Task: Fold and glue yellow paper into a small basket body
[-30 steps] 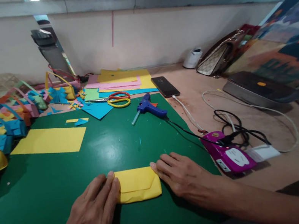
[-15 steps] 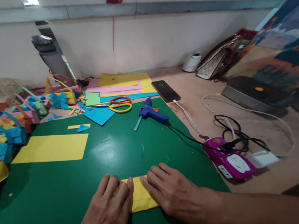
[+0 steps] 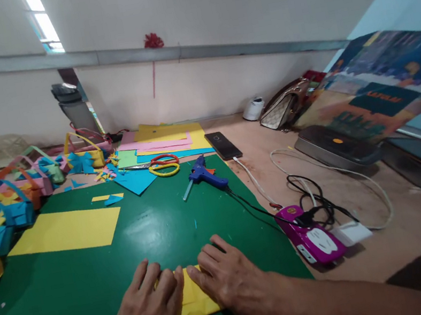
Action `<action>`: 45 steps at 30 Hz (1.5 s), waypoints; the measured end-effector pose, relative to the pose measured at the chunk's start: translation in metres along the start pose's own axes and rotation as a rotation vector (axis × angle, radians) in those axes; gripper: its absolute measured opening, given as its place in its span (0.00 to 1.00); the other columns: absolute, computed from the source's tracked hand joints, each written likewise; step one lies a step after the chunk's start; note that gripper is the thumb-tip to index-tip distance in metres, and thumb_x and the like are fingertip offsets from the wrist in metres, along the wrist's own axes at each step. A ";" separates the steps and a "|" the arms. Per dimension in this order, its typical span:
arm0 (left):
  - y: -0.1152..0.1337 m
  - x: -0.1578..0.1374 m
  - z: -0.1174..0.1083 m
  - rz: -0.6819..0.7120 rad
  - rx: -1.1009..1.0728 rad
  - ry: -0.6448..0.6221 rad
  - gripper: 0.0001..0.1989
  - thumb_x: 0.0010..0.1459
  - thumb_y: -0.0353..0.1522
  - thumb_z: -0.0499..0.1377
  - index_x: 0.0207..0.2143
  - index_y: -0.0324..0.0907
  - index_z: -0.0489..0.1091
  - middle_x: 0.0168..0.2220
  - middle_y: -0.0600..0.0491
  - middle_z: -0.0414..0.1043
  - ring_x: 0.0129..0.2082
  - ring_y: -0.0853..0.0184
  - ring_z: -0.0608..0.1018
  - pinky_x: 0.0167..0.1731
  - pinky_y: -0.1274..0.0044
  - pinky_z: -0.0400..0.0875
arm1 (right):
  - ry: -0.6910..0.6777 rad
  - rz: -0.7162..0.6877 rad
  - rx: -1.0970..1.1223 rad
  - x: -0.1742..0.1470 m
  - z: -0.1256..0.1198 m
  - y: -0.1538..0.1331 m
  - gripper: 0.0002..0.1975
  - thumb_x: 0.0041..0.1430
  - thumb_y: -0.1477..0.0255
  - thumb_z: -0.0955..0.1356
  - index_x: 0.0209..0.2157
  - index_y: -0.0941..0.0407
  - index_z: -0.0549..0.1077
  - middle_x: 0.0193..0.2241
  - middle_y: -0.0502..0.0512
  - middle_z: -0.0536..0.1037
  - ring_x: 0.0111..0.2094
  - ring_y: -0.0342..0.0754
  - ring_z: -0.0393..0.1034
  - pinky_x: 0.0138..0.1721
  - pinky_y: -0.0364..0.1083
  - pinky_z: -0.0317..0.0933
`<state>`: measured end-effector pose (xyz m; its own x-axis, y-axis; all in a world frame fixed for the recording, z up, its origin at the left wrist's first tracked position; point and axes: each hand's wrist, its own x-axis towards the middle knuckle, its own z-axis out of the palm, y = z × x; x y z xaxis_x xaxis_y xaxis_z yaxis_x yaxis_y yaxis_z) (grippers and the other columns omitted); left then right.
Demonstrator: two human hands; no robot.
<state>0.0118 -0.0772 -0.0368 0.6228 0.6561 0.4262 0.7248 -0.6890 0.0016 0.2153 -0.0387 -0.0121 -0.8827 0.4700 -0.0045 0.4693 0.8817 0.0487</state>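
Observation:
A folded piece of yellow paper (image 3: 196, 302) lies on the green mat (image 3: 162, 253), close in front of me. My left hand (image 3: 145, 307) presses on its left part, fingers curled over the far edge and thumb stretched out near the mat. On the right part rests my right hand (image 3: 232, 278), fingers bent and thumb on the paper. Only the middle of the paper shows between the hands. Beyond them lies a blue glue gun (image 3: 208, 176) with a clear glue stick. A flat yellow sheet (image 3: 66, 230) is further left.
Several small paper baskets (image 3: 19, 207) line the left side. Scissors (image 3: 165, 165) lie by stacked coloured paper (image 3: 165, 133) and scraps. A phone (image 3: 223, 145), a purple extension socket (image 3: 312, 237) with cables, a handbag (image 3: 281, 107) and dark cases (image 3: 339, 145) stand right.
The view has tilted up and turned slightly right, so things sit lower and further left. Both hands stay on the folded yellow paper, with the right fingers shifted slightly.

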 end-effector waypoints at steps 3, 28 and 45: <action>-0.005 -0.005 -0.001 0.048 0.024 -0.009 0.36 0.55 0.56 0.40 0.43 0.35 0.69 0.30 0.50 0.68 0.32 0.61 0.67 0.42 0.64 0.58 | 0.000 0.009 -0.027 -0.008 0.001 0.005 0.15 0.57 0.76 0.62 0.47 0.59 0.65 0.35 0.55 0.70 0.37 0.51 0.60 0.48 0.58 0.47; -0.007 -0.029 -0.011 -0.110 -0.054 -0.194 0.31 0.56 0.51 0.50 0.50 0.33 0.63 0.48 0.40 0.64 0.44 0.55 0.67 0.43 0.64 0.67 | -0.062 -0.060 0.082 0.001 -0.003 0.022 0.20 0.56 0.78 0.61 0.52 0.55 0.63 0.37 0.56 0.68 0.40 0.51 0.58 0.52 0.61 0.42; -0.007 -0.026 -0.014 -0.120 -0.166 -0.245 0.21 0.57 0.43 0.55 0.46 0.36 0.64 0.35 0.48 0.65 0.33 0.62 0.66 0.32 0.69 0.70 | -0.122 -0.253 0.069 0.059 -0.013 0.012 0.14 0.60 0.75 0.59 0.47 0.55 0.65 0.34 0.54 0.66 0.35 0.48 0.58 0.54 0.60 0.41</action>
<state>-0.0136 -0.0937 -0.0354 0.6025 0.7767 0.1837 0.7521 -0.6296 0.1950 0.1690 -0.0008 0.0012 -0.9640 0.2329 -0.1281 0.2394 0.9702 -0.0378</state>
